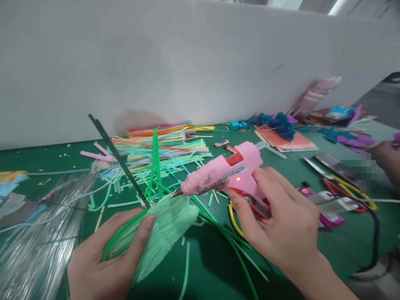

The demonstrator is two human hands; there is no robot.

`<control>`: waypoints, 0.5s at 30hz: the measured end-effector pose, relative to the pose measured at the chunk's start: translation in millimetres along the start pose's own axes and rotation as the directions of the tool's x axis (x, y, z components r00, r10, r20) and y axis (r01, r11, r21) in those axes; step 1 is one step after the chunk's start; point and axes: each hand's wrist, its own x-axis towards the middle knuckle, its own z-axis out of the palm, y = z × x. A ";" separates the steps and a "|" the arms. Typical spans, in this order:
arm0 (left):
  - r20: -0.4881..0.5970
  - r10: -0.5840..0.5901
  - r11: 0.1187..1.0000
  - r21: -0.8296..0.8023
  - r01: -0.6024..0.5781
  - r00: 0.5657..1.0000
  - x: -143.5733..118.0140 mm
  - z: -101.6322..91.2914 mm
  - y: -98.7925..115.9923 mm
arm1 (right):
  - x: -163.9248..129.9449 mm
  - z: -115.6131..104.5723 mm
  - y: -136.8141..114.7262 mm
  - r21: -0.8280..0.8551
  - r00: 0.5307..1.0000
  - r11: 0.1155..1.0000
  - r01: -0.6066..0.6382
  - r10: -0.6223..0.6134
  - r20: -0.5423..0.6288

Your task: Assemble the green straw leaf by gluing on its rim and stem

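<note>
My left hand point(108, 254) grips a pale green leaf-shaped bundle of straw strips point(165, 227) at the lower left, thumb pressed on top. A dark green wire stem point(118, 160) rises from it toward the upper left. My right hand point(278, 227) holds a pink hot glue gun point(228, 175) with a red light lit on its body. The gun's copper nozzle point(176, 193) points left and sits just above the top edge of the green leaf.
A pile of coloured straws point(162, 146) lies behind on the green table point(212, 266). Clear plastic sleeves point(34, 233) are at the left. Scissors and tools point(340, 193), blue and purple craft pieces point(281, 123) lie at the right. Another person's hand point(387, 158) shows at the right edge.
</note>
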 end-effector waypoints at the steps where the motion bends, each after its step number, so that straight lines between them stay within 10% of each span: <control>1: -0.002 -0.006 1.000 0.002 0.006 1.000 -0.2 -0.1 -0.4 | -0.1 0.5 -0.5 0.002 1.000 1.000 0.004 -0.004 0.001; 15: -0.018 -0.141 0.990 0.027 0.142 0.990 -3.4 0.6 1.3 | -1.6 2.9 -1.1 0.008 0.999 1.000 -0.026 0.027 -0.028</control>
